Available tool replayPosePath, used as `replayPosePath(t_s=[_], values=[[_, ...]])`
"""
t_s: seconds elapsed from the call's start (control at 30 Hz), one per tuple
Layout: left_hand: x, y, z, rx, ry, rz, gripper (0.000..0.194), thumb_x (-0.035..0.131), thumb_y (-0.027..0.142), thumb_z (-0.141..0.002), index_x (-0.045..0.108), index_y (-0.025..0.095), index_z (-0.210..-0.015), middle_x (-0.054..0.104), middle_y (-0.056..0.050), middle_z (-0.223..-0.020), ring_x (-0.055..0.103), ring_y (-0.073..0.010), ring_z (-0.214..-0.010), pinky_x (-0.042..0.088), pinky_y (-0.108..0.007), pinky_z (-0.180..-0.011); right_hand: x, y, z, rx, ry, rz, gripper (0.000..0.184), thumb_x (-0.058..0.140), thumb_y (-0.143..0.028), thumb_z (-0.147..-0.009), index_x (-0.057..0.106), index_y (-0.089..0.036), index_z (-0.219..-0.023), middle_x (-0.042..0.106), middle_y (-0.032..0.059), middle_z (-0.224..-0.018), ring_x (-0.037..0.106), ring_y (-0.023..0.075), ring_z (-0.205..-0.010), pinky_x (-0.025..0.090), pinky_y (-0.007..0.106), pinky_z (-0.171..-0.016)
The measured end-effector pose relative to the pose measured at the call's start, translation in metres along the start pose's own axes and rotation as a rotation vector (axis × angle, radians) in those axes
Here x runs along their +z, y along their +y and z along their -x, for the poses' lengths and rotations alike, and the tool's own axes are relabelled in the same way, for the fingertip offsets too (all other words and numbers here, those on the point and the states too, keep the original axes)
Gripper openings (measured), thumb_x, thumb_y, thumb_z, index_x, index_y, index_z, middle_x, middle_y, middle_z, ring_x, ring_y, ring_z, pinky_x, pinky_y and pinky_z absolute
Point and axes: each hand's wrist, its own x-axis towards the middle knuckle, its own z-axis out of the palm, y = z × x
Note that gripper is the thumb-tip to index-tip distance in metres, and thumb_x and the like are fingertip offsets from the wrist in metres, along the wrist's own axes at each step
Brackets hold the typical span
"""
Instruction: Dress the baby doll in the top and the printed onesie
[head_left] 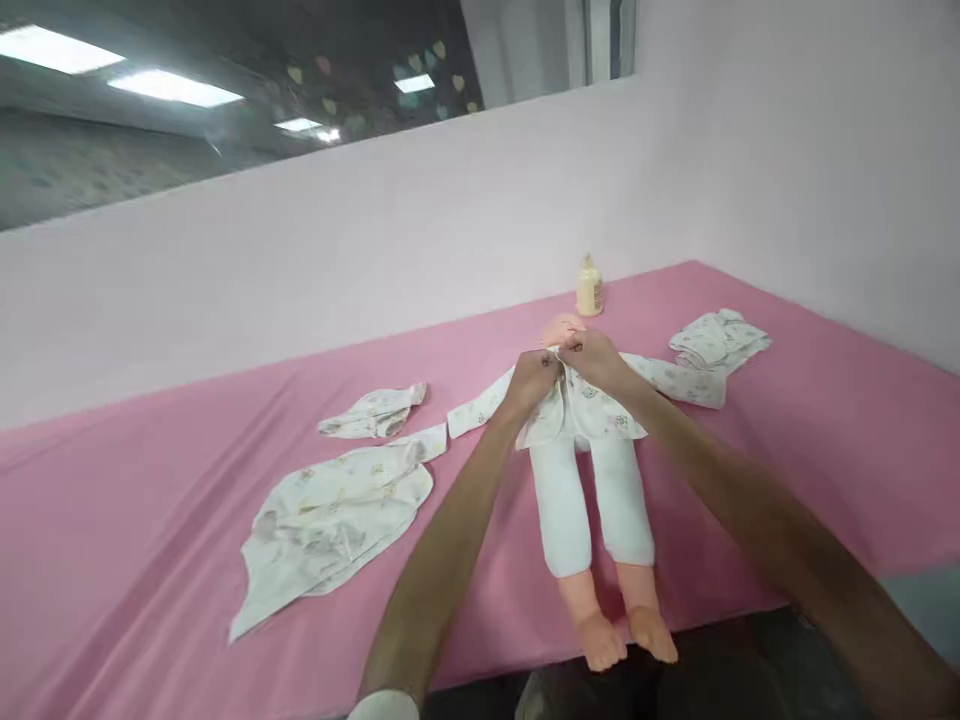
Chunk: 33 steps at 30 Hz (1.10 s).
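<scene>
One left hand and one right hand pinch jacket neckline; doll's feet overhang near edge of desk; wide margin left.

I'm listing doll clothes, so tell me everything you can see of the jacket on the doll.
The jacket is white, thin-looking cloth printed with small scattered figures, with long sleeves spread to both sides. It lies over the upper body of the doll, its rounded front corners parted at the bottom, hem reaching the tops of the legs. The left hand and right hand seem to pinch its edges near the top.
</scene>
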Motion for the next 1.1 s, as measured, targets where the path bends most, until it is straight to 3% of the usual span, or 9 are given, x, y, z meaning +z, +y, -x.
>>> replayPosePath(t_s=[0.23, 0.4, 0.57, 0.87, 1.1], values=[[-0.011, -0.003, -0.005, -0.107, -0.082, 0.066, 0.016, 0.047, 0.017, -0.072, 0.045, 0.017, -0.056, 0.034, 0.006, -0.046, 0.027, -0.0051, -0.038, 0.017, -0.021, -0.039, 0.003, -0.004, 0.0, -0.052, -0.011, 0.092, 0.016, 0.053, -0.022, -0.07, 0.051, -0.019, -0.055, 0.052, -0.0008, -0.058, 0.045, 0.0129, -0.062, 0.028, 0.026, -0.058], [-0.01, -0.01, -0.01, -0.153, -0.075, 0.101, 0.019, 0.048, 0.02, -0.074, 0.044, 0.018, -0.056, 0.033, 0.006, -0.046, 0.027, -0.0054, -0.039, 0.019, -0.022, -0.04, 0.009, -0.006, 0.003, -0.043, -0.013, 0.234, 0.007, 0.053, -0.022, -0.072, 0.056, -0.018, -0.068, 0.059, 0.0029, -0.067, 0.048, 0.0153, -0.065, 0.027, 0.027, -0.056], [-0.013, -0.013, -0.01, -0.15, -0.121, 0.102, 0.027, 0.055, 0.021, -0.074, 0.039, 0.018, -0.052, 0.029, 0.007, -0.043, 0.023, -0.0041, -0.038, 0.016, -0.021, -0.04, 0.014, -0.009, 0.006, -0.052, -0.029, 0.334, 0.012, 0.051, -0.022, -0.075, 0.06, -0.015, -0.082, 0.065, 0.0095, -0.083, 0.057, 0.0202, -0.073, 0.029, 0.028, -0.056], [-0.016, -0.016, -0.013, -0.147, -0.153, 0.13, 0.024, 0.054, 0.024, -0.078, 0.046, 0.016, -0.057, 0.041, 0.005, -0.046, 0.033, -0.0052, -0.041, 0.024, -0.02, -0.042, 0.029, -0.007, 0.028, -0.098, 0.165, 0.345, 0.019, 0.04, -0.018, -0.089, 0.059, -0.016, -0.089, 0.064, 0.0111, -0.095, 0.057, 0.022, -0.086, 0.036, 0.031, -0.069], [-0.015, -0.013, -0.012, -0.153, -0.136, 0.13, 0.02, 0.053, 0.019, -0.077, 0.049, 0.016, -0.058, 0.045, 0.004, -0.046, 0.037, -0.0052, -0.041, 0.025, -0.019, -0.043, 0.039, -0.004, 0.043, -0.15, 0.306, 0.401, 0.022, 0.037, -0.02, -0.092, 0.058, -0.017, -0.084, 0.062, 0.0103, -0.087, 0.053, 0.0242, -0.084, 0.037, 0.035, -0.074]])
